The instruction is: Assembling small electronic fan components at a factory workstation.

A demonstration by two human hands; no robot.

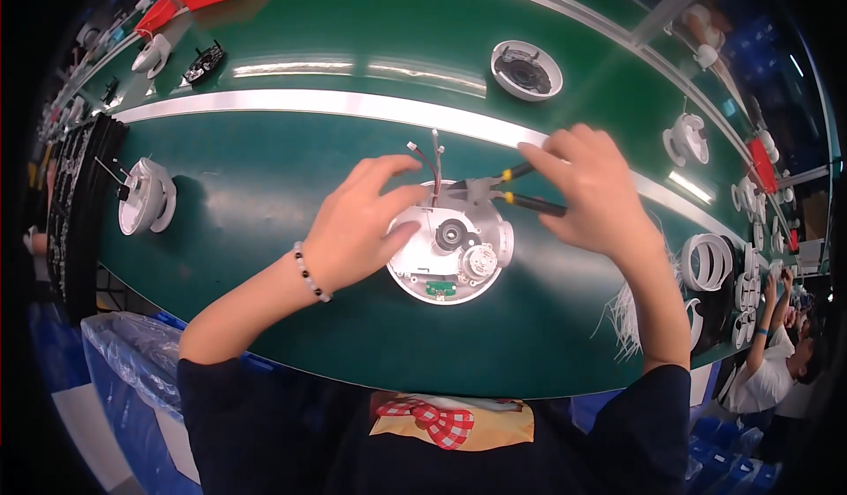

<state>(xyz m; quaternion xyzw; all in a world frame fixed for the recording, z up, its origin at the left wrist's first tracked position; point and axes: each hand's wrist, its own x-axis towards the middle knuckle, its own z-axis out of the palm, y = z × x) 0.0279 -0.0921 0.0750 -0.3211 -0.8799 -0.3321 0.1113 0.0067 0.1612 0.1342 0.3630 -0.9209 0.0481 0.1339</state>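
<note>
In the head view, the only one, a round white housing [507,243] is seen lying open side up on the green worktop [291,195], between the two hands, so that its inner parts can be reached from above. The left hand [353,217] is held loosely curved at the housing's left side, thumb set apart from the fingers and nothing visibly pinched; whether the thumb touches the housing cannot be told, but the placing seems meant to steady it or guide the wires [437,164] rising from its far edge. By the right hand [591,186], pliers [481,190] are gripped at their parted handles, their metal head brought in from the right over the far rim, presumably to reach the spot beside those wires. Part of the interior is covered by that head, and the left edge by the fingers; the dark lens-like part [451,236] and green circuit board [440,289] are left exposed. A white unit [146,197] is stood well apart on the left, near dark stacked trays [78,204]. Beside the right forearm, white strands [625,318] are partly hidden, with white rings [706,262] beyond.
</note>
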